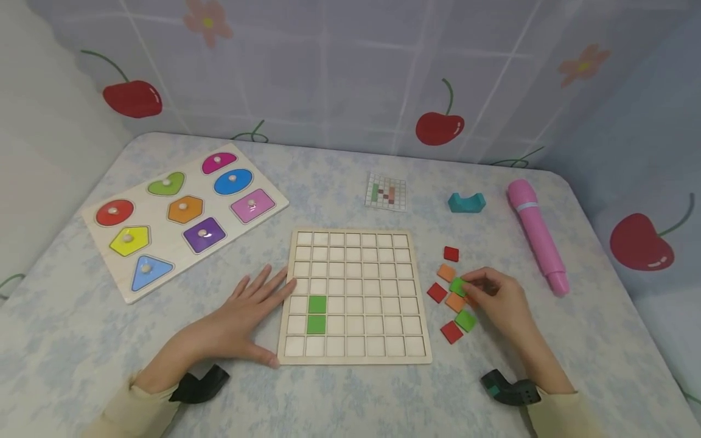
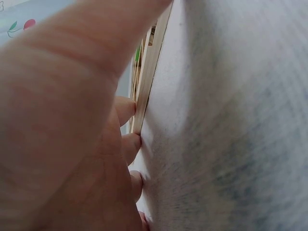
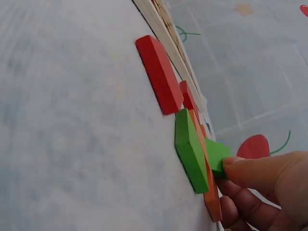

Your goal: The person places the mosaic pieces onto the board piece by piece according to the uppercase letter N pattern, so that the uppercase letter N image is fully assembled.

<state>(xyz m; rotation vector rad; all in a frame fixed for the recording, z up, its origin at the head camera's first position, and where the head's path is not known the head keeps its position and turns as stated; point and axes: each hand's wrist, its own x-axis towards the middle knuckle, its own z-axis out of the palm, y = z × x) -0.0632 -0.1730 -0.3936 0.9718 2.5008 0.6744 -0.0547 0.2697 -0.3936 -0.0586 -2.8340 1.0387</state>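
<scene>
A wooden grid board (image 1: 357, 359) lies in the middle of the table, with two green square tiles (image 1: 317, 304) in its lower left cells, one above the other. My left hand (image 1: 235, 322) rests with spread fingers against the board's left edge; in the left wrist view the fingertips (image 2: 131, 147) touch its side. To the right of the board, my right hand (image 1: 501, 301) pinches a green tile (image 3: 216, 156) between thumb and fingers. Around it lie red tiles (image 1: 451, 332), orange tiles (image 1: 446, 272) and another green tile (image 1: 465, 320).
A shape puzzle board (image 1: 181, 243) with knobbed pieces lies at the left. Behind the grid board are a small pattern card (image 1: 386, 192) and a teal curved block (image 1: 467, 203). A pink microphone-shaped stick (image 1: 539, 237) lies at the right. A cherry-printed curtain (image 1: 339, 79) stands behind the table.
</scene>
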